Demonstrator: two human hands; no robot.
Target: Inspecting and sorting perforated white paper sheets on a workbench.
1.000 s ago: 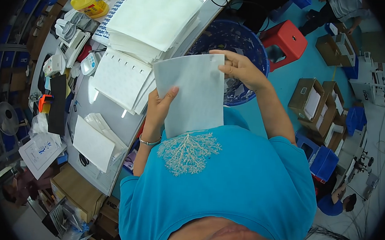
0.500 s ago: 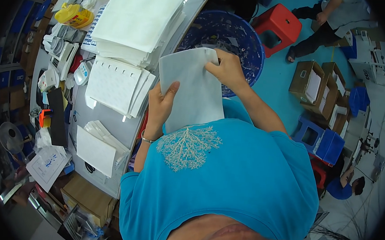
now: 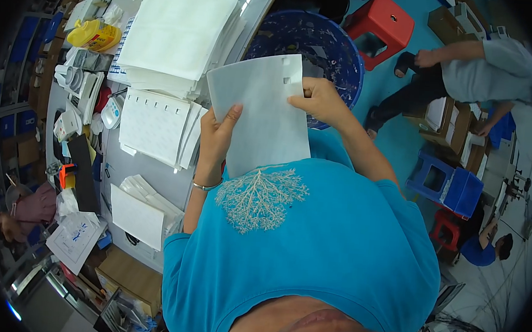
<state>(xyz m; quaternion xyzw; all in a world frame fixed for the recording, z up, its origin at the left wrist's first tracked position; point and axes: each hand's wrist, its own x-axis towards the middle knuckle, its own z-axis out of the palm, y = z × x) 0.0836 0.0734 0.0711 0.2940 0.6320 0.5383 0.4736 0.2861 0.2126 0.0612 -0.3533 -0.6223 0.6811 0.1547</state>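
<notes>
A white sheet, perhaps several together, is held up in front of my blue shirt. My left hand grips its left edge, thumb lying on the front face and fingers behind. At the right edge my right hand pinches it between thumb and curled fingers. Small rectangular cutouts show along that edge, just above my right fingers. Behind the sheet stands a round blue tub with scraps inside. To the left, on the table, lie a tall stack of white sheets and a smaller stack with small slots.
Another white pile lies nearer on the table. A yellow bottle stands farther left. A red stool is beyond the tub. At right are a walking person, cardboard boxes and a blue stool.
My right hand has shifted slightly down and right, uncovering the cutouts. The sheet's top has risen a little. The person at right has come nearer; another person appears at far left.
</notes>
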